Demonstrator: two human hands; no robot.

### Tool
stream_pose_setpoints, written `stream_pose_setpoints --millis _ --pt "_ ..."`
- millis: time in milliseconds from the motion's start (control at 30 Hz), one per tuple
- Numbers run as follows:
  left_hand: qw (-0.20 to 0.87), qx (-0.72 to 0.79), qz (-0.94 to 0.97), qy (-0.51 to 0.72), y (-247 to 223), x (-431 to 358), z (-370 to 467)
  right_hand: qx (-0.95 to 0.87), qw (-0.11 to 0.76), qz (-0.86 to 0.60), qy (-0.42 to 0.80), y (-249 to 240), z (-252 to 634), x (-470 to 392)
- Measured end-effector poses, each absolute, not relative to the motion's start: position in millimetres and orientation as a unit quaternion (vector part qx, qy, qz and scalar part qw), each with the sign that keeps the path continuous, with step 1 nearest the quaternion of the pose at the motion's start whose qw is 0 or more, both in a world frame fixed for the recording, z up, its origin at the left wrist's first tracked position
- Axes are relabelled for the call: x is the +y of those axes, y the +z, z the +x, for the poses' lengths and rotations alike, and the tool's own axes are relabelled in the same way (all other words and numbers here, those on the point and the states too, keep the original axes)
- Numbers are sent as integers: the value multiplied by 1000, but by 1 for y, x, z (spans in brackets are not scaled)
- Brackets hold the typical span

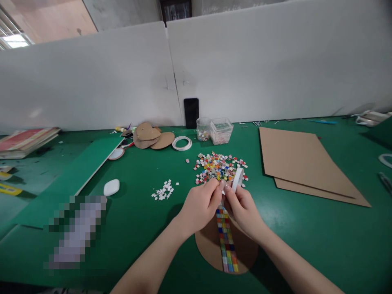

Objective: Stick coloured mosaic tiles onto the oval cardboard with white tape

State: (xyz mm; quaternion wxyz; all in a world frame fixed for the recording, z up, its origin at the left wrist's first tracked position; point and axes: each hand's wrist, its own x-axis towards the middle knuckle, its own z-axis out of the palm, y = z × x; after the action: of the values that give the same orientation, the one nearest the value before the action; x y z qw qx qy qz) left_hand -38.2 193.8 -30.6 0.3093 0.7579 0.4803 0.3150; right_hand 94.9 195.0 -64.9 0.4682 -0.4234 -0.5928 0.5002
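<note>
A round piece of cardboard [208,245] lies on the green table, with a strip of coloured mosaic tiles [226,241] running down its middle. Above its far edge, my left hand [203,202] is closed, its fingertips pinched against those of my right hand [241,204]. The right hand is closed too and holds a roll of white tape [238,179], tilted on its edge. What lies between the left fingertips is too small to make out. Just beyond both hands spreads a pile of small coloured tiles [214,165].
White scraps [164,191] and a white case [112,187] lie to the left. Farther back are cardboard discs [162,141], another tape roll [181,148], a black phone [191,113] and clear containers [221,131]. Large cardboard sheets [300,157] occupy the right.
</note>
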Motion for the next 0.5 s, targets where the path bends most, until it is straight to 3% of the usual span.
stream_pose_setpoints --millis 100,333,500 --pt "327 467 753 326 -31 194 -39 -591 469 -430 495 -64 96 195" --pt "517 412 647 379 -21 191 -40 -585 470 -440 493 -62 96 195" --pt "499 444 599 441 -21 196 -43 -555 476 -439 522 -60 95 194"
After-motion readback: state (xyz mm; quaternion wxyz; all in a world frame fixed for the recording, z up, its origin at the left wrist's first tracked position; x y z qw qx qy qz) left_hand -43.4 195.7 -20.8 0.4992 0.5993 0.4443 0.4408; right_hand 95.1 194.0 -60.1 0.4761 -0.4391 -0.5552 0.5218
